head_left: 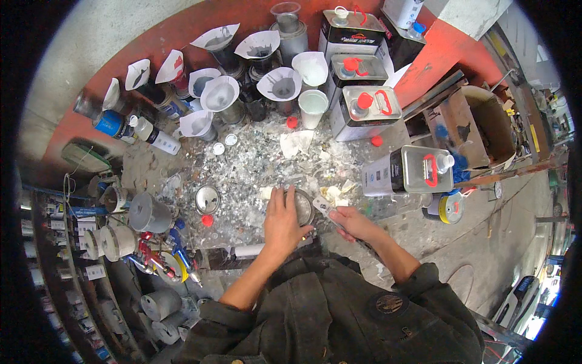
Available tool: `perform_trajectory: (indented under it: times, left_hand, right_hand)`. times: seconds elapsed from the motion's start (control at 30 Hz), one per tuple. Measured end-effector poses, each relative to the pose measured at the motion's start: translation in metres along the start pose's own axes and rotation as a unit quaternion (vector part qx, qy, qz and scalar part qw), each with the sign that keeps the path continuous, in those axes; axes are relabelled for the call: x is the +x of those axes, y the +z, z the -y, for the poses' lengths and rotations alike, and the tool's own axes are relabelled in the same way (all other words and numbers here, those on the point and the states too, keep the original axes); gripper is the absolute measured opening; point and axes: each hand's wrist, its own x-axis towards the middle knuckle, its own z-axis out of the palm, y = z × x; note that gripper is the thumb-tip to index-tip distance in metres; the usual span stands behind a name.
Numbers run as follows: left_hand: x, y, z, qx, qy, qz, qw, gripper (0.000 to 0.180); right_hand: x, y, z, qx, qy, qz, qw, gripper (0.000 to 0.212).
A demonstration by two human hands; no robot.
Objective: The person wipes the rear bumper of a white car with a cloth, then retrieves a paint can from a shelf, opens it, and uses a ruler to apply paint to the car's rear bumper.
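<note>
A round metal tin (305, 208) sits on the paint-spattered bench, close to my body. My left hand (280, 221) curves around its left side, index finger by the far rim and thumb by the near rim. In my right hand (354, 222) is a flat, pale scraper-like tool (324, 209), its far end beside the tin's right rim. The tool's exact kind is unclear, as my fingers cover part of it. Crumpled whitish scraps (337, 193) lie just beyond the tool. Left of my left hand stands another small round tin (207, 199), with a red cap (207, 221) near it.
Cups with paper cone strainers (220, 94) line the back of the bench (242, 164). Rectangular metal cans (365, 109) with red handles stand at the right, one (427, 170) nearer me. A grey pail (150, 212) and spray guns (154, 258) are at the left.
</note>
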Motion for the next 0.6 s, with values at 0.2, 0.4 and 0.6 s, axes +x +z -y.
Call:
perform_trajectory:
  times: [0.2, 0.4, 0.6]
  left_hand:
    - [0.013, -0.016, -0.002, 0.041, 0.003, 0.108, 0.993, 0.114]
    - [0.014, -0.013, -0.007, 0.080, 0.021, 0.082, 0.993, 0.112]
    - [0.016, -0.015, -0.006, 0.084, 0.030, 0.089, 0.992, 0.110]
  right_hand:
    - [-0.007, 0.010, 0.023, -0.288, -0.102, -0.121, 0.944, 0.041]
    - [0.004, -0.002, 0.005, 0.055, 0.051, 0.069, 0.995, 0.041]
    - [0.008, 0.003, -0.006, 0.169, 0.073, 0.077, 0.980, 0.038]
